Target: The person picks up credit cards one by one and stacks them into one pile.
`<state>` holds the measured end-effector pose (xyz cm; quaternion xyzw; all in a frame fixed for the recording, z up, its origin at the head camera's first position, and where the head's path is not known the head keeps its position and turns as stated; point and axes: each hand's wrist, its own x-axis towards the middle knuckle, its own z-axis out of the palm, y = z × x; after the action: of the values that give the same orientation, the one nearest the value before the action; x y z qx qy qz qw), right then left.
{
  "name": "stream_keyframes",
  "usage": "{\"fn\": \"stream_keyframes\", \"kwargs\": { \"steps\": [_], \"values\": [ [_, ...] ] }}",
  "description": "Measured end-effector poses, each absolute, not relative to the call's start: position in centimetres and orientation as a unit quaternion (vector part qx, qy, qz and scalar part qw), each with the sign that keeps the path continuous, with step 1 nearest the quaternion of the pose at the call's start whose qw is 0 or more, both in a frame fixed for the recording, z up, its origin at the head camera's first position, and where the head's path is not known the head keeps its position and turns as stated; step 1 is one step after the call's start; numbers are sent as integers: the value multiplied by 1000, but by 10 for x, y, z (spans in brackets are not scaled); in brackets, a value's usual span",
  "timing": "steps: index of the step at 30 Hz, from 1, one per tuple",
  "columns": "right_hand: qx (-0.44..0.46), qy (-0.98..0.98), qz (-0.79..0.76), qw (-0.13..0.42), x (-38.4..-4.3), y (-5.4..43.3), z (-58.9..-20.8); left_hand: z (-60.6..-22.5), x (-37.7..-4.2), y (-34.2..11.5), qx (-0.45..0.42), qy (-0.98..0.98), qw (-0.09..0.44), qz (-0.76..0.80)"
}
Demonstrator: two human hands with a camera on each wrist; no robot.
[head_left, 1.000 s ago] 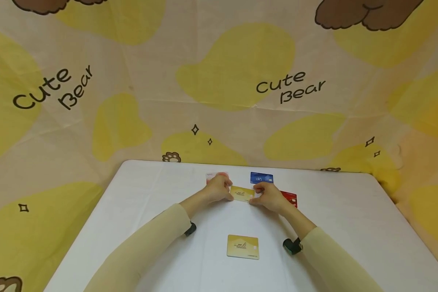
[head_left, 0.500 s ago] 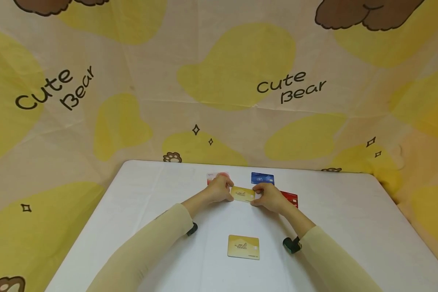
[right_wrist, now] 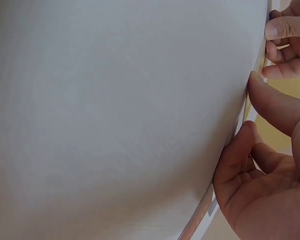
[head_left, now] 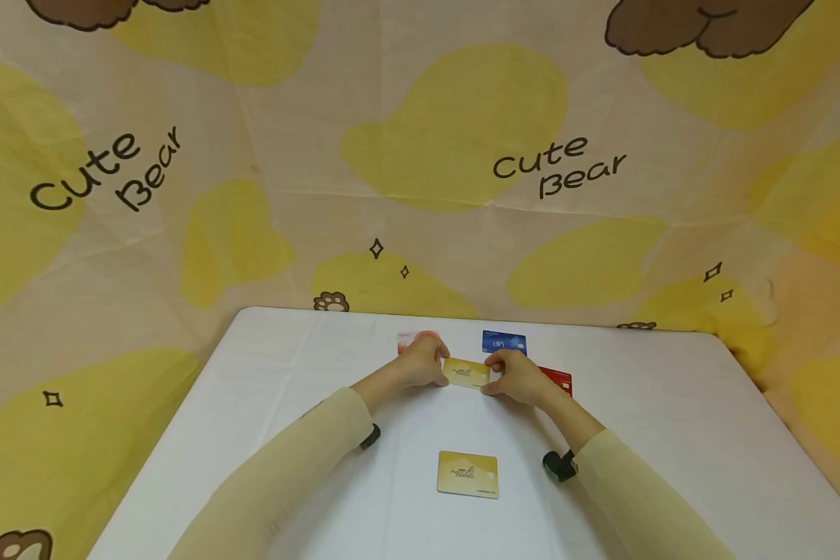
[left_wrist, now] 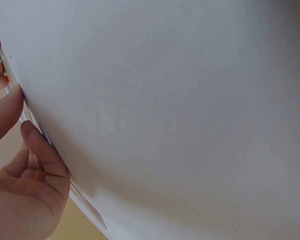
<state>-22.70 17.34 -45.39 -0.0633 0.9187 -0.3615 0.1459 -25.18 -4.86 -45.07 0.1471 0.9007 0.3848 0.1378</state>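
Note:
A gold card (head_left: 466, 373) with a dark printed emblem lies flat on the white table between both hands in the head view. My left hand (head_left: 418, 362) holds its left end, thumb at the near corner and fingertips at the far one. At the opposite end, my right hand (head_left: 520, 378) pinches the card the same way. The left wrist view catches the left thumb and curled fingers (left_wrist: 32, 177) low against the tabletop. In the right wrist view, the right hand's fingers (right_wrist: 240, 170) are likewise down at table level. Closer to the body lies a second, matching gold card (head_left: 467, 475).
Behind the left hand is a pink-and-white card (head_left: 407, 341), partly covered. A blue card (head_left: 504, 342) marked VIP, upside down, lies behind the right hand. The right hand partly hides a red card (head_left: 558, 379). A patterned cloth (head_left: 455, 132) hangs beyond the table's (head_left: 308, 342) far edge.

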Motion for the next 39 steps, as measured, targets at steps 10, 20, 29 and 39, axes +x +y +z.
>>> {"fn": "stream_keyframes", "kwargs": {
  "steps": [10,20,29,39],
  "values": [
    [-74,918,-362,145,-230,172,-451,-446,-253,-47,135,914,154,350],
    [-65,914,-380,122,-230,176,-456,-448,-252,-45,132,911,145,364],
    [-77,905,-409,85,-230,180,-461,-452,-255,-48,155,884,137,420],
    [-61,900,-426,66,-224,181,-462,-449,-250,-50,158,887,121,417]
  ]
}}
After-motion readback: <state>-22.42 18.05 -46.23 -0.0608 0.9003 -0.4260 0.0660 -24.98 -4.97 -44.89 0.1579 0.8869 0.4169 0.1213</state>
